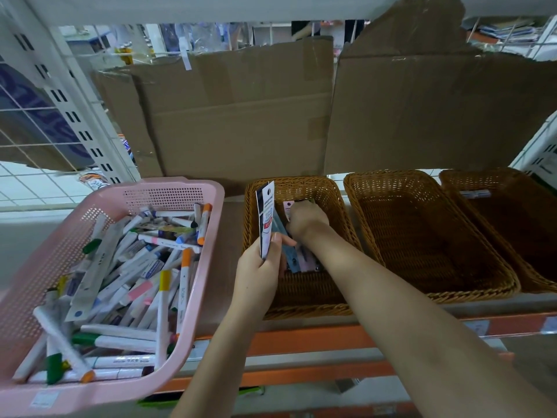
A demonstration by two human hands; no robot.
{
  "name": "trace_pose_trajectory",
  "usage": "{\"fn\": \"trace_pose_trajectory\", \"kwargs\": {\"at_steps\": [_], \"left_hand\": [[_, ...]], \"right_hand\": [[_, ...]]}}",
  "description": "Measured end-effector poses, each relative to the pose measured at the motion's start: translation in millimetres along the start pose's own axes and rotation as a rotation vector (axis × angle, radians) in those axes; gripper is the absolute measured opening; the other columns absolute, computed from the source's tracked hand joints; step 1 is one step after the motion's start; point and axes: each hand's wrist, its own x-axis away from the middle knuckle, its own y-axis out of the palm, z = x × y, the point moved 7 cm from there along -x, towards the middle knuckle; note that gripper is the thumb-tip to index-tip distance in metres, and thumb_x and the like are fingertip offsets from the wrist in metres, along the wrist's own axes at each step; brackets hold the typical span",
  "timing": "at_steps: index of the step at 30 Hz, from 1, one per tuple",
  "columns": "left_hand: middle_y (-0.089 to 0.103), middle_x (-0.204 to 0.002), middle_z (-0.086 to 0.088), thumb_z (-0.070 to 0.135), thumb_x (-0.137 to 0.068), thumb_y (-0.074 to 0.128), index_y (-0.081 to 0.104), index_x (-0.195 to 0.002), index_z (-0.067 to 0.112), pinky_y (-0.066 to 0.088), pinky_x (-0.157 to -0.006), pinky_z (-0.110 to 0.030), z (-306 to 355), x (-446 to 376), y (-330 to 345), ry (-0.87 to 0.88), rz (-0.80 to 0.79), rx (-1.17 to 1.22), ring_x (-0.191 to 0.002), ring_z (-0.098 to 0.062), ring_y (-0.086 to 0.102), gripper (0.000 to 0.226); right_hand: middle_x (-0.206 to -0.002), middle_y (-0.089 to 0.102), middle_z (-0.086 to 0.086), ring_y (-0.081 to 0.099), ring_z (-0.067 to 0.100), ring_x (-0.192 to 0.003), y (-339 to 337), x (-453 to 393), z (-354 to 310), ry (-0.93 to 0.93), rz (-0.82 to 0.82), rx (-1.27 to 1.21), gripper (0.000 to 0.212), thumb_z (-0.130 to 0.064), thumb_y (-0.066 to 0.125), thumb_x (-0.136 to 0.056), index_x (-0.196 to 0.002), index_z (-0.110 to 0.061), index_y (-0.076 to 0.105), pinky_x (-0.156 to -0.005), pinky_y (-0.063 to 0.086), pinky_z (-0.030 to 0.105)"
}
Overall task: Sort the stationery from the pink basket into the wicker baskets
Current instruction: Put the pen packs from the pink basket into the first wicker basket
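Observation:
The pink basket (pixel 177 191) stands at the left, full of several markers (pixel 141 267) and flat packs. Three wicker baskets sit on the shelf. Over the left wicker basket (pixel 304 184), my left hand (pixel 259 273) grips a flat black-and-white stationery pack (pixel 266 212), held upright. My right hand (pixel 306 220) reaches down into the same basket and its curled fingers hold a pink-backed pack (pixel 287 208) among the flat packs (pixel 297 260) lying there. The middle wicker basket (pixel 391 182) shows nothing inside. The right wicker basket (pixel 494 179) holds one small pack (pixel 474 193).
Flattened cardboard boxes (pixel 241 116) stand behind the baskets. A white slotted shelf upright (pixel 72 116) and wire grid are at the left. The shelf's orange front beam (pixel 301 342) runs under my forearms. An upper shelf board hangs overhead.

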Motion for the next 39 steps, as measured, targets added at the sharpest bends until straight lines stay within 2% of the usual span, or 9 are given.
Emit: {"fn": "trace_pose_trajectory", "kwargs": {"at_steps": [6, 10, 12, 18, 24, 28, 31, 35, 39], "left_hand": [[0.053, -0.052, 0.016, 0.026, -0.1, 0.042, 0.066, -0.077, 0.027, 0.035, -0.046, -0.011, 0, -1, 0, -0.015, 0.01, 0.005, -0.049, 0.001, 0.047, 0.033], [0.046, -0.048, 0.009, 0.025, -0.1, 0.04, 0.066, -0.079, 0.023, 0.033, -0.043, -0.014, 0, -3, 0, 0.002, 0.009, 0.007, -0.045, -0.002, 0.038, 0.033], [0.046, -0.048, 0.009, 0.024, -0.1, 0.04, 0.066, -0.079, 0.021, 0.033, -0.043, -0.014, 0, -3, 0, 0.006, 0.015, 0.006, -0.044, -0.002, 0.038, 0.033], [0.042, -0.047, 0.006, 0.019, -0.101, 0.04, 0.066, -0.078, 0.019, 0.033, -0.044, -0.015, 0, -2, -1, 0.012, 0.025, 0.009, -0.045, -0.004, 0.037, 0.034], [0.044, -0.046, 0.008, 0.02, -0.101, 0.04, 0.065, -0.079, 0.018, 0.034, -0.045, -0.014, -3, -4, 0, 0.006, 0.016, -0.001, -0.045, -0.003, 0.039, 0.033], [0.044, -0.046, 0.007, 0.025, -0.101, 0.04, 0.066, -0.08, 0.02, 0.034, -0.044, -0.014, -9, -6, 0, -0.03, 0.003, -0.002, -0.045, -0.002, 0.04, 0.033], [0.043, -0.046, 0.009, 0.029, -0.101, 0.041, 0.066, -0.078, 0.025, 0.031, -0.041, -0.015, -13, -8, 1, -0.057, -0.012, 0.026, -0.043, -0.003, 0.037, 0.034], [0.038, -0.043, 0.009, 0.031, -0.098, 0.043, 0.067, -0.072, 0.03, 0.025, -0.043, -0.019, -12, -10, 4, -0.061, -0.032, 0.119, -0.041, -0.004, 0.029, 0.035], [0.051, -0.046, 0.01, 0.028, -0.096, 0.044, 0.063, -0.07, 0.023, 0.032, -0.043, -0.02, -10, -8, 6, -0.07, -0.032, 0.099, -0.041, -0.004, 0.042, 0.033]], "right_hand": [[-0.119, 0.06, 0.013, 0.057, 0.028, -0.11, -8, -3, 1, -0.021, 0.029, 0.009, 0.024, -0.005, 0.051, -0.092, -0.114, -0.005, 0.061, -0.083, 0.048, 0.033], [-0.114, 0.062, 0.014, 0.059, 0.028, -0.104, -3, -1, -16, -0.109, 0.062, -0.105, 0.027, -0.021, 0.045, -0.097, -0.111, -0.004, 0.061, -0.08, 0.047, 0.032], [-0.126, 0.054, 0.017, 0.054, 0.029, -0.114, 8, -1, -26, -0.141, -0.014, -0.121, 0.034, -0.023, 0.042, -0.099, -0.124, -0.002, 0.051, -0.093, 0.045, 0.036], [-0.136, 0.043, 0.016, 0.05, 0.031, -0.12, 14, -3, -15, -0.075, 0.084, -0.079, 0.054, -0.025, 0.049, -0.096, -0.14, -0.003, 0.028, -0.086, 0.045, 0.038], [-0.136, 0.046, 0.014, 0.051, 0.03, -0.119, 12, -7, -5, -0.016, 0.08, -0.14, 0.047, -0.026, 0.047, -0.098, -0.137, -0.006, 0.032, -0.086, 0.045, 0.038], [-0.124, 0.054, 0.014, 0.055, 0.029, -0.109, -5, 3, -6, -0.103, 0.093, -0.135, 0.039, -0.033, 0.043, -0.099, -0.127, -0.007, 0.045, -0.08, 0.045, 0.036], [-0.114, 0.062, 0.006, 0.058, 0.022, -0.101, -33, 23, -4, -0.181, 0.077, -0.327, 0.026, -0.027, 0.045, -0.098, -0.113, -0.012, 0.059, -0.08, 0.046, 0.033], [-0.095, 0.059, -0.021, 0.057, 0.001, -0.093, -74, 73, -7, -0.354, 0.04, -0.662, 0.011, -0.033, 0.055, -0.093, -0.101, -0.031, 0.063, -0.071, 0.04, 0.011], [-0.103, 0.063, -0.018, 0.06, 0.005, -0.098, -83, 119, -21, -0.435, -0.101, -0.851, 0.021, -0.049, 0.064, -0.083, -0.101, -0.041, 0.057, -0.082, 0.05, 0.02]]}}
